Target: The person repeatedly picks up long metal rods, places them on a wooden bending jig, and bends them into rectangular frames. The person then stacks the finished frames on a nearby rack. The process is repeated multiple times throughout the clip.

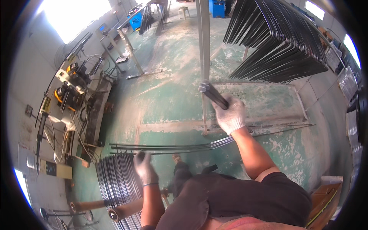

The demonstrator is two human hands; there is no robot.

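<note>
My right hand (230,115), in a white knit glove, is closed around a short-looking bundle of black tubes (215,96). Their shiny ends point up and away from me, beside a grey upright post. At lower left my gloved left hand (145,168) is closed, with a dark thing at its top that I cannot make out. It is next to a row of many black rods (119,172) laid side by side. Several long, thin black rods (168,147) run crosswise just beyond the left hand and pass behind my right forearm.
Bent black rods (280,42) hang densely from a rack at upper right. The grey post (204,46) stands ahead of me. Machines with cables (71,86) line the left wall. Two brown rollers (128,209) jut out at lower left. A cardboard box (324,199) is at lower right.
</note>
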